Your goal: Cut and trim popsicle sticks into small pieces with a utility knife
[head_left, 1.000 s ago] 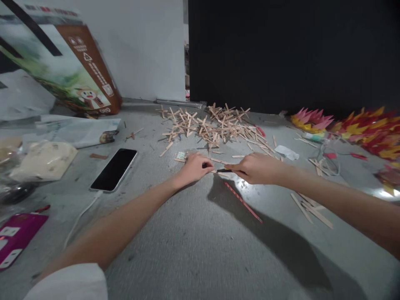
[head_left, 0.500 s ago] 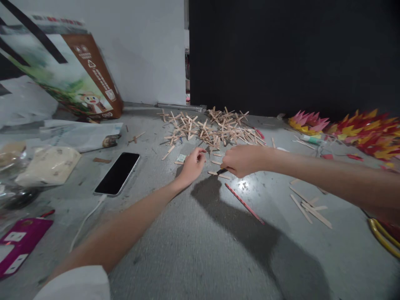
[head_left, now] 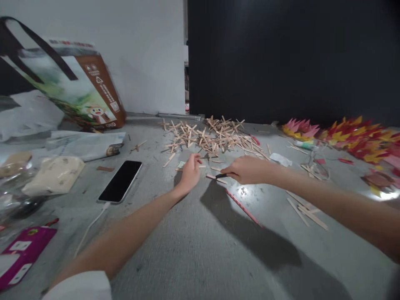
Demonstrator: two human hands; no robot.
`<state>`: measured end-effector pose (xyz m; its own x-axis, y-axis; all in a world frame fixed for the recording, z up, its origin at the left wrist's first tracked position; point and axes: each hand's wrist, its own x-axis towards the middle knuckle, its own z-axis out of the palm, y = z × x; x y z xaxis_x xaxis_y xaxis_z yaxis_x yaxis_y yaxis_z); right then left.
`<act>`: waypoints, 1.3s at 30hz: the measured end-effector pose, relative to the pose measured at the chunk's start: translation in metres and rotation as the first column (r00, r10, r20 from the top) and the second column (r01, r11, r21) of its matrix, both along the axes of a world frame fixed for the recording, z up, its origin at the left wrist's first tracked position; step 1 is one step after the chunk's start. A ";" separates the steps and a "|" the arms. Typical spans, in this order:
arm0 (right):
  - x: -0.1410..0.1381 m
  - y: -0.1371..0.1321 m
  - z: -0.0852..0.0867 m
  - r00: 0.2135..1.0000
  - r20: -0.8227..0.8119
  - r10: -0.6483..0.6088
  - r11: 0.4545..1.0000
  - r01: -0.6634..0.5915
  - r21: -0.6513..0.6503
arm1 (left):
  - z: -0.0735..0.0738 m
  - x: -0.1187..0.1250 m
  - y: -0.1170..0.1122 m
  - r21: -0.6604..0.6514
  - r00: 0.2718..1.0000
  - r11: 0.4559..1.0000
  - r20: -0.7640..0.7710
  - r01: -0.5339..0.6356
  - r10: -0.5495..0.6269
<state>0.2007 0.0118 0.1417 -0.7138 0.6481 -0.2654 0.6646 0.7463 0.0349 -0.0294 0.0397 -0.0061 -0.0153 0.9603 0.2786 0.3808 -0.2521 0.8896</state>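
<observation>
My left hand (head_left: 189, 172) rests on the grey floor with its fingers curled over a short wooden stick (head_left: 200, 166); whether it grips the stick is hidden. Just to its right, my right hand (head_left: 246, 170) is closed on a thin dark tool (head_left: 221, 176) whose tip points left onto another stick (head_left: 215, 179). A heap of small wooden stick crosses (head_left: 210, 134) lies right behind both hands. A red pencil (head_left: 243, 208) lies on the floor below my right wrist.
A black phone (head_left: 120, 181) on a white cable lies at the left, near plastic bags (head_left: 51, 175) and a magenta power strip (head_left: 19, 253). A paper bag (head_left: 71, 89) leans on the wall. Coloured paper flowers (head_left: 350, 135) sit far right; loose long sticks (head_left: 308, 212) lie nearby.
The view has tipped up slightly. My right hand drew left, then back a little to the right, still holding the dark tool. My left hand's fingers have shifted over the sticks.
</observation>
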 end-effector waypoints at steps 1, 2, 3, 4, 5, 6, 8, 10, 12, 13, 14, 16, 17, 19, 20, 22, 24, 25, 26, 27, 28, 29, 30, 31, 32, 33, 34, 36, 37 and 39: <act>0.008 -0.007 -0.005 0.996 -0.056 -0.063 0.998 0.064 0.007 | -0.001 0.000 0.001 0.005 0.999 0.999 0.040 -0.032 0.032; 0.017 -0.016 -0.012 0.982 -0.121 -0.143 0.989 0.146 0.018 | -0.003 0.000 0.002 0.002 0.995 0.999 0.082 -0.053 0.053; 0.024 -0.026 -0.020 0.952 -0.213 -0.221 0.971 0.234 0.039 | -0.004 0.001 0.003 -0.009 0.991 0.998 0.117 -0.057 0.058; 0.029 -0.037 -0.030 0.910 -0.312 -0.274 0.954 0.298 0.030 | -0.004 0.002 0.002 -0.027 0.989 0.999 0.142 -0.032 0.036; 0.033 -0.049 -0.040 0.854 -0.413 -0.317 0.935 0.354 0.014 | -0.005 0.004 0.000 -0.048 0.987 0.999 0.158 0.022 -0.015; 0.035 -0.061 -0.050 0.785 -0.504 -0.360 0.913 0.407 -0.018 | -0.004 0.007 -0.003 -0.069 0.982 0.993 0.170 0.093 -0.080; 0.034 -0.084 -0.070 0.627 -0.651 -0.429 0.863 0.496 -0.091 | 0.000 0.013 -0.016 -0.102 0.938 0.945 0.196 0.311 -0.287; 0.028 -0.101 -0.086 0.519 -0.721 -0.459 0.829 0.543 -0.137 | 0.005 0.020 -0.034 -0.075 0.891 0.901 0.206 0.427 -0.405; 0.021 -0.112 -0.095 0.456 -0.758 -0.466 0.815 0.556 -0.165 | 0.012 0.026 -0.052 -0.062 0.863 0.867 0.150 0.495 -0.482; 0.018 -0.115 -0.098 0.446 -0.766 -0.463 0.814 0.555 -0.169 | 0.015 0.028 -0.059 -0.059 0.856 0.856 0.116 0.513 -0.505; 0.015 -0.117 -0.101 0.444 -0.771 -0.456 0.817 0.553 -0.165 | 0.018 0.030 -0.065 -0.071 0.848 0.846 0.080 0.528 -0.523; 0.010 -0.120 -0.105 0.458 -0.773 -0.439 0.827 0.542 -0.148 | 0.020 0.033 -0.072 -0.095 0.855 0.849 0.053 0.519 -0.517; 0.008 -0.121 -0.107 0.468 -0.772 -0.430 0.833 0.536 -0.139 | 0.020 0.034 -0.073 -0.120 0.861 0.853 0.058 0.508 -0.505; 0.005 -0.124 -0.110 0.486 -0.767 -0.419 0.841 0.526 -0.126 | 0.018 0.035 -0.073 -0.174 0.874 0.857 0.078 0.486 -0.479; 0.004 -0.126 -0.111 0.493 -0.764 -0.416 0.843 0.525 -0.120 | 0.016 0.035 -0.072 -0.192 0.879 0.858 0.075 0.475 -0.470; 0.003 -0.129 -0.111 0.510 -0.755 -0.412 0.840 0.533 -0.099 | 0.013 0.035 -0.070 -0.189 0.884 0.867 0.020 0.461 -0.466; 0.002 -0.131 -0.108 0.546 -0.729 -0.413 0.836 0.546 -0.065 | 0.011 0.033 -0.070 -0.151 0.879 0.876 -0.070 0.459 -0.472; 0.002 -0.131 -0.106 0.570 -0.710 -0.413 0.835 0.549 -0.045 | 0.010 0.032 -0.070 -0.136 0.873 0.876 -0.103 0.463 -0.477; 0.002 -0.131 -0.103 0.593 -0.692 -0.412 0.835 0.550 -0.025 | 0.010 0.032 -0.070 -0.129 0.867 0.873 -0.121 0.470 -0.484; 0.001 -0.130 -0.102 0.612 -0.674 -0.413 0.834 0.552 -0.009 | 0.010 0.032 -0.070 -0.130 0.864 0.870 -0.121 0.475 -0.490; 0.000 -0.129 -0.101 0.626 -0.663 -0.411 0.833 0.553 0.006 | 0.010 0.032 -0.070 -0.134 0.865 0.869 -0.105 0.477 -0.491; -0.001 -0.129 -0.102 0.633 -0.658 -0.408 0.831 0.556 0.020 | 0.010 0.032 -0.071 -0.138 0.869 0.869 -0.080 0.476 -0.489; -0.002 -0.129 -0.104 0.636 -0.657 -0.405 0.827 0.561 0.033 | 0.011 0.032 -0.071 -0.140 0.873 0.870 -0.054 0.473 -0.484; -0.003 -0.129 -0.107 0.639 -0.658 -0.398 0.825 0.563 0.048 | 0.012 0.032 -0.072 -0.140 0.877 0.872 -0.038 0.470 -0.479; -0.004 -0.130 -0.110 0.643 -0.657 -0.394 0.823 0.565 0.059 | 0.013 0.032 -0.072 -0.138 0.879 0.873 -0.038 0.467 -0.476; -0.004 -0.131 -0.112 0.650 -0.649 -0.395 0.823 0.564 0.064 | 0.014 0.032 -0.073 -0.134 0.877 0.875 -0.058 0.466 -0.476; -0.004 -0.132 -0.114 0.660 -0.637 -0.398 0.825 0.561 0.066 | 0.014 0.031 -0.073 -0.129 0.872 0.875 -0.095 0.467 -0.480; -0.003 -0.132 -0.112 0.687 -0.597 -0.414 0.826 0.559 0.070 | 0.014 0.029 -0.073 -0.124 0.859 0.876 -0.175 0.465 -0.481; -0.003 -0.132 -0.109 0.702 -0.572 -0.424 0.824 0.561 0.077 | 0.014 0.028 -0.073 -0.123 0.855 0.878 -0.201 0.463 -0.479; -0.003 -0.132 -0.103 0.726 -0.526 -0.443 0.815 0.570 0.100 | 0.011 0.027 -0.073 -0.121 0.857 0.882 -0.212 0.455 -0.470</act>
